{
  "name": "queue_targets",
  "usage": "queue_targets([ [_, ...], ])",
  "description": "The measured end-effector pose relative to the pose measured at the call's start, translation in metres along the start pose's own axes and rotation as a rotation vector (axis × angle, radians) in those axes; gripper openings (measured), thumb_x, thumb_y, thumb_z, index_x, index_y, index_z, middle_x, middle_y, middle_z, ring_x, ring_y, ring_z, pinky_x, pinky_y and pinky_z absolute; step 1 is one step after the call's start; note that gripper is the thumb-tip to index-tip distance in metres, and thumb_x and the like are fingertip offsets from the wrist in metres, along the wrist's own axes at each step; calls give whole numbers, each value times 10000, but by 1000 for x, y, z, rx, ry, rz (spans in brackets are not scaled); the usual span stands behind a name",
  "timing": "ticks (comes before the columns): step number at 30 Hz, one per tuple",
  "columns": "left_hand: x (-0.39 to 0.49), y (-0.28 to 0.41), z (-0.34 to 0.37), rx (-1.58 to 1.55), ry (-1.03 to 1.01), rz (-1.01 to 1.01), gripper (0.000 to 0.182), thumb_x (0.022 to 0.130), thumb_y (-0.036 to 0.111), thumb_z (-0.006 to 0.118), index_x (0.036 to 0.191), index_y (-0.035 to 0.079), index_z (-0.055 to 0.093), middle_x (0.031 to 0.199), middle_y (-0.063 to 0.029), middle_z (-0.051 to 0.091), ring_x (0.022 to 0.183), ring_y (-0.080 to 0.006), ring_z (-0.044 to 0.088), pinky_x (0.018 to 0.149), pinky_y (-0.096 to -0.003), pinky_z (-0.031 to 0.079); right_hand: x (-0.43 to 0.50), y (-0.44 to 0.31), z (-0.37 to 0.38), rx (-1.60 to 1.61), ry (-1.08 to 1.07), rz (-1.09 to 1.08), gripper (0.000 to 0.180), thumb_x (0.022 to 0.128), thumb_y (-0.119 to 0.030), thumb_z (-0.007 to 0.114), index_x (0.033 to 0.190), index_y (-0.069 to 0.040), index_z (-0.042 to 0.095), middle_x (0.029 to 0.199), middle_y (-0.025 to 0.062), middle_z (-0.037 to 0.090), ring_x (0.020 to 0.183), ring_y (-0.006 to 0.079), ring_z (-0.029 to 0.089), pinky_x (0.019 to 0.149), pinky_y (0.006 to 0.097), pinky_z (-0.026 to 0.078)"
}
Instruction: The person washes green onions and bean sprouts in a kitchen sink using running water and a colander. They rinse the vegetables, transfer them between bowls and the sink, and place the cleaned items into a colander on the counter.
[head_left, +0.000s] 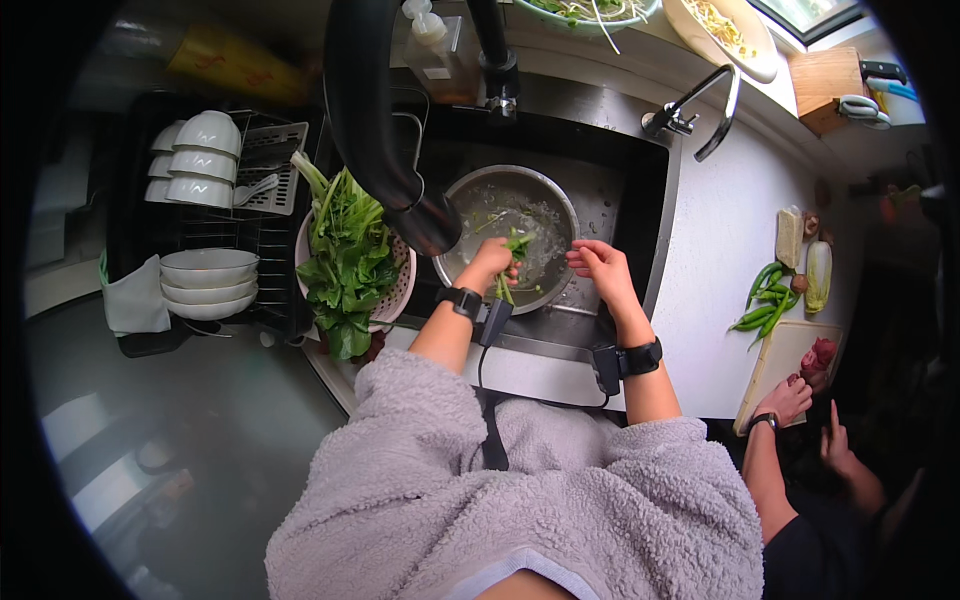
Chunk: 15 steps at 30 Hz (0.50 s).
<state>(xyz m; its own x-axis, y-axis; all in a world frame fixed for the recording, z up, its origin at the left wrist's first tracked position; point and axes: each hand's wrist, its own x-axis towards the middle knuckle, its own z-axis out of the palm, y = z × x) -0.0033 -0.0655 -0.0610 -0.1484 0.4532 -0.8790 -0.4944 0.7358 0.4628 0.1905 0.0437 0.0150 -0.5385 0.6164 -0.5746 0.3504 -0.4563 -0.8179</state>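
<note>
My left hand (489, 262) is closed around a small bunch of leafy green stems (519, 241) above a round metal basin (573, 214). The basin sits in the sink and holds rippling water (551, 244) with bits of green floating in it. By the basin's right rim, my right hand (602, 271) is raised with its fingers loosely parted and nothing visible in it. Left of the basin, a pale pink perforated colander (405, 289) carries a large heap of leafy greens (349, 240). A black faucet (424, 217) reaches over the basin's left side.
White bowls (206, 161) fill a dish rack at left. A slim metal tap (724, 112) stands at the sink's back right corner. Green chilies (769, 300) lie on the right counter. A co-worker's hand (786, 401) touches a cutting board (780, 352) holding red meat (817, 356).
</note>
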Motion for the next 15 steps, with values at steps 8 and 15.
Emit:
queue_targets([
  [8, -150, 58, -12, 370, 314, 538, 430, 766, -97, 501, 1185, -1, 513, 937, -94, 613, 715, -151, 597, 545, -285, 531, -4, -8, 18, 65, -50, 19, 241, 934, -146, 479, 1080, 3, 601, 916, 89, 670, 784, 132, 634, 679, 240, 501],
  [15, -258, 70, -78, 699, 800, 1018, 478, 727, -100, 522, 1177, 61, 542, 1092, -157, 584, 1019, -335, 569, 845, -342, 454, 24, 5, 29, -120, -37, -37, 240, 887, -149, 541, 1062, 2, 607, 887, 96, 670, 773, 145, 631, 668, 264, 492],
])
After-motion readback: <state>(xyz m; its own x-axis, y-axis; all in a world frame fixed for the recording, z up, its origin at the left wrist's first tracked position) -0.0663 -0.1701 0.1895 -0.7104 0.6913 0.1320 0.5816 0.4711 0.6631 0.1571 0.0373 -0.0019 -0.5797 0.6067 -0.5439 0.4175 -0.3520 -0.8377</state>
